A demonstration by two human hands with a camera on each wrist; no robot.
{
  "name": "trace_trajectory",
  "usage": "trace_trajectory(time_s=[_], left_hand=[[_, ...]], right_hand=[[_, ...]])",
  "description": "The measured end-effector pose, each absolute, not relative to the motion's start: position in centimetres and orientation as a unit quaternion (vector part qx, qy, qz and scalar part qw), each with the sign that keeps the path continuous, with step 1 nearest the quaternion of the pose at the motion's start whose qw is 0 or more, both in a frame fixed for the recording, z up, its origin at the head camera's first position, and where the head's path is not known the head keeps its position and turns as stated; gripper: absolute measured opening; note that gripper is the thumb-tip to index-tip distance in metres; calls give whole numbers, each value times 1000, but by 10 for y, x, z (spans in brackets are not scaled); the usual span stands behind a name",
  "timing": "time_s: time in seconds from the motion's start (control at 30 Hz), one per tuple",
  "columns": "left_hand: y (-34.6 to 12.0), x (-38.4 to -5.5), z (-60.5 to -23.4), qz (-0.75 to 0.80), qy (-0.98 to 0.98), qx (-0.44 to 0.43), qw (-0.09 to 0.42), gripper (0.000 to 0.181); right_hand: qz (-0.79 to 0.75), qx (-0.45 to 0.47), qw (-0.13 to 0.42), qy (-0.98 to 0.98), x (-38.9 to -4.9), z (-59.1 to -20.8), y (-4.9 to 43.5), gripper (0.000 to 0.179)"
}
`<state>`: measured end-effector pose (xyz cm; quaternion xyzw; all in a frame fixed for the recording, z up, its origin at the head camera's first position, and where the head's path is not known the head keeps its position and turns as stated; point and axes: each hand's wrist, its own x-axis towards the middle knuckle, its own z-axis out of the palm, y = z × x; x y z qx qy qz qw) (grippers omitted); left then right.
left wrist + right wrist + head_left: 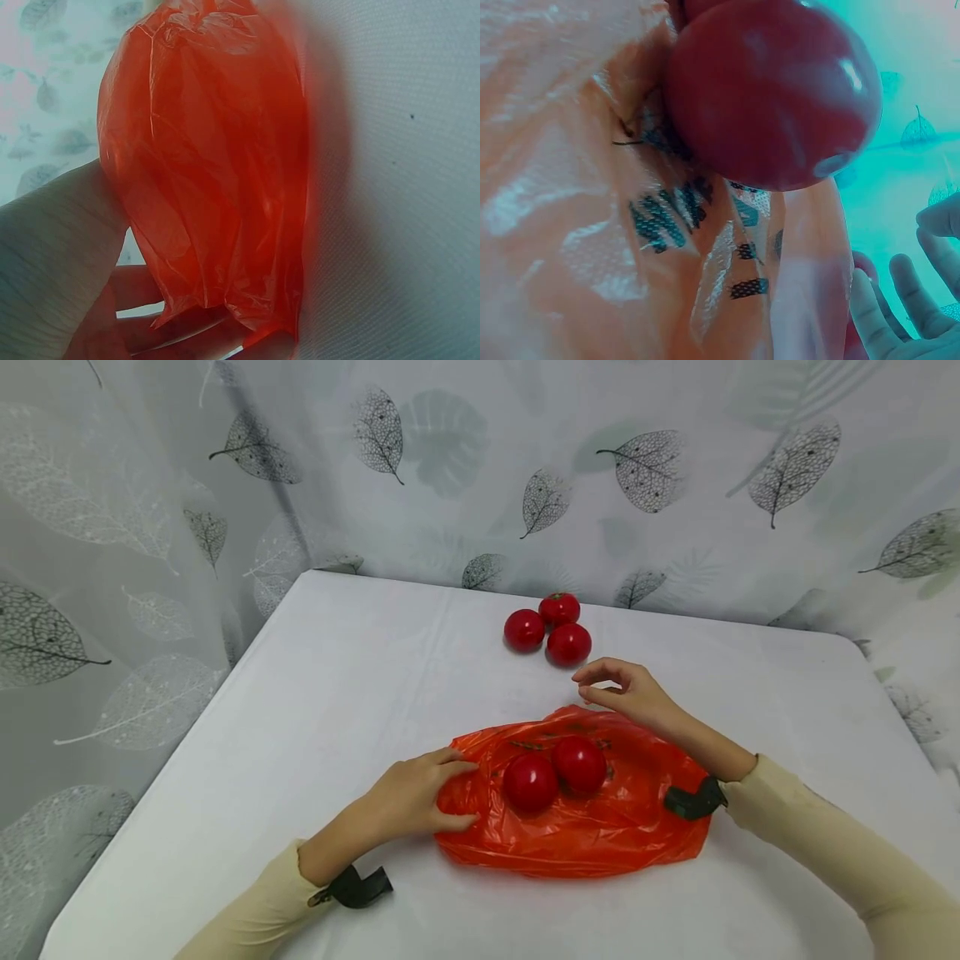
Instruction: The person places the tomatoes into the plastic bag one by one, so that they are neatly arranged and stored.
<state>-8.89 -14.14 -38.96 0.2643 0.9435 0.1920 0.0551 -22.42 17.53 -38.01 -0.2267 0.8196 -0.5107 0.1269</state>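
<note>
A thin red plastic bag [637, 827] with dark print lies crumpled at the table's middle, with two tomatoes [530, 782] side by side on its red film. At the bag's left end rests my left hand [420, 793], thumb and fingers spread apart over the plastic. The left wrist view shows the bag's side [210, 165] close up, partly covering those fingers. My right hand [626, 691] is held over the bag's far edge, fingers loosely bent and nothing in them. Just beyond it sit three more tomatoes [567, 645] in a cluster. One tomato [772, 97] fills much of the right wrist view.
A white cloth covers the table [337, 677]. Behind and to the left hangs a pale curtain [450, 468] with leaf prints. Black wrist cameras [352, 887] sit below both hands, at the cream sleeves [262, 902].
</note>
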Motion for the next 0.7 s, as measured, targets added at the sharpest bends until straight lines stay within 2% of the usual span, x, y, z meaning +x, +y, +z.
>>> trace_trajectory(time_s=[0.2,0.7], left_hand=[[-143,-90,-391,195,943,263,60,57],[-143,-90,-393,191,943,266,61,57]], right_hand=[[-535,-231,83,808,-233,-382,168,31],[-550,-151,-18,821,-258,-396,162,32]])
